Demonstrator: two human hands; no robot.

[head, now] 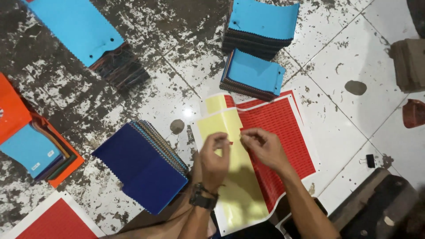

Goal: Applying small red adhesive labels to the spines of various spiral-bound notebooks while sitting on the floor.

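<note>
My left hand (214,155) and my right hand (261,146) meet over a sticker sheet (274,146) lying on the floor. The sheet is red with rows of small labels on its right part and bare pale yellow backing (241,194) on its left part. The fingertips of both hands pinch together at a small red label (234,140) at the border between the yellow and red areas. A dark watch sits on my left wrist. A second similar sheet lies underneath, its edge showing at the top.
A dark blue fabric swatch stack (141,166) lies left of the sheet. Light blue topped swatch stacks (254,73) (261,24) (84,33) sit behind. An orange folder with swatches (26,141) is far left, another red sheet (53,221) bottom left, a black binder clip (370,160) right.
</note>
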